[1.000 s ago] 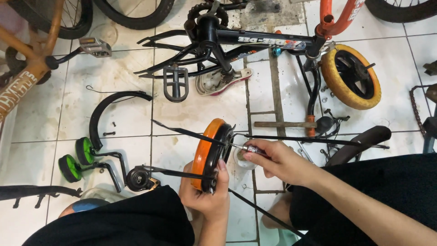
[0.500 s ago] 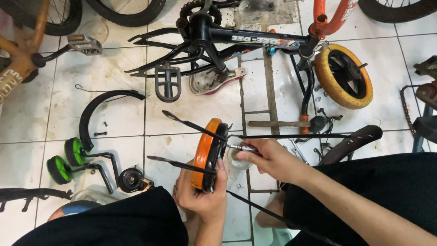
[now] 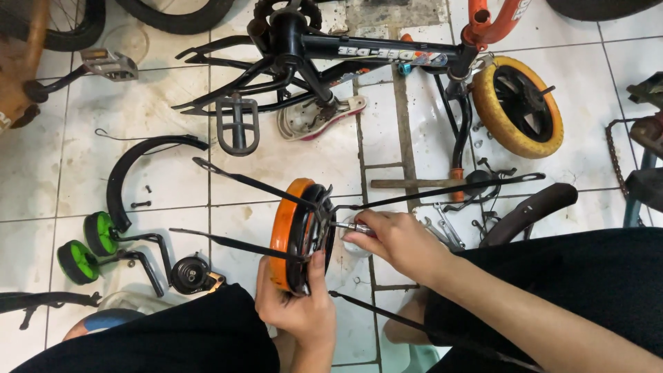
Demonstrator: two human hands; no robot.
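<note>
A small wheel with an orange tyre (image 3: pixel 283 231) stands on edge between my knees. My left hand (image 3: pixel 297 304) grips its lower rim from below. My right hand (image 3: pixel 394 242) holds a small metal tool (image 3: pixel 349 226) with its tip at the wheel's hub. Thin black stay rods (image 3: pixel 235 181) stick out from the hub on both sides, one long rod (image 3: pixel 449 189) reaching right.
A black child's bike frame (image 3: pixel 359 50) lies on the tiled floor ahead, with a yellow-tyred wheel (image 3: pixel 516 105) at right. Green training wheels (image 3: pixel 90 245), a black mudguard (image 3: pixel 128 169), a bell (image 3: pixel 190 274), a hammer (image 3: pixel 411 183) and loose spanners (image 3: pixel 442 228) lie around.
The view has shifted slightly. Both hands stay on the wheel and the tool, with my right hand turned a little at the hub.
</note>
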